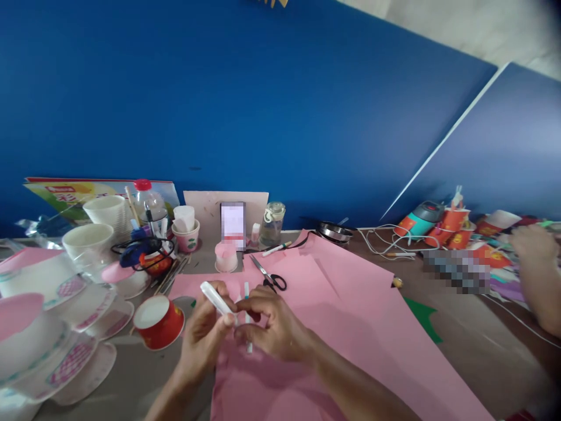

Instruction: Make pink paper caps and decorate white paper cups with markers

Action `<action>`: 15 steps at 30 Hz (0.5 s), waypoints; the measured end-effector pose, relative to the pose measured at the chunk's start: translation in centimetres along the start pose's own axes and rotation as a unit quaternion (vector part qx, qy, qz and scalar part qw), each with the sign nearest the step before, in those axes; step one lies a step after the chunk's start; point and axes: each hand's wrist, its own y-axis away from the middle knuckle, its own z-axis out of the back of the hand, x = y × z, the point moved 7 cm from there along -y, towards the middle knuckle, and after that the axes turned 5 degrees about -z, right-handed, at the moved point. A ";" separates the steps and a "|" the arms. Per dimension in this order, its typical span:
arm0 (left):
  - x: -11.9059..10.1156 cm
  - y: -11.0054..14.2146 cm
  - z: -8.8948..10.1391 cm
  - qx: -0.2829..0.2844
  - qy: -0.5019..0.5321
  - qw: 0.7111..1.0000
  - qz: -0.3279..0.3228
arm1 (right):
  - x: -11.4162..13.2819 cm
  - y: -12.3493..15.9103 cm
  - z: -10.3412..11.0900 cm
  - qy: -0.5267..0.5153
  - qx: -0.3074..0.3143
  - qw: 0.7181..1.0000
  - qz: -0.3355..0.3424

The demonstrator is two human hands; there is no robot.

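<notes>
My left hand (pixel 204 333) is closed around a slim white tube-like piece (pixel 218 298) that tilts up and to the left; I cannot make out its exact kind. At its lower end, my right hand (pixel 274 324) pinches with thumb and fingers, and whatever lies between them is too small to tell. A narrow pale strip (pixel 249 347) shows below the right hand's fingers. Both hands are above large pink paper sheets (pixel 350 316). Just beyond the right hand lie scissors (pixel 268 275) with black handles.
Stacked paper bowls (pixel 26 351) and a red paper cup (pixel 160 321) stand at left. A phone (pixel 233 225), a glass jar (pixel 272 225) and a pink-topped cup (pixel 226 257) are behind the hands. Another person's arm (pixel 541 275) reaches in at right, near red cups (pixel 453 221) and cables.
</notes>
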 end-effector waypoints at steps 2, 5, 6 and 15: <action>-0.1 0.2 -0.6 0.031 0.004 0.999 0.012 | 0.0 0.1 -0.4 -0.015 0.010 1.000 -0.025; -0.5 0.0 0.5 -0.037 0.000 0.999 -0.027 | -1.9 0.2 -0.2 -0.120 -0.002 0.987 -0.105; -0.6 -0.2 1.3 -0.079 -0.017 0.996 -0.044 | -2.7 0.2 0.0 -0.165 -0.018 0.979 -0.123; 5.0 -1.4 1.8 0.058 -0.202 0.971 0.113 | -8.9 0.1 2.2 -0.260 -0.224 0.933 -0.111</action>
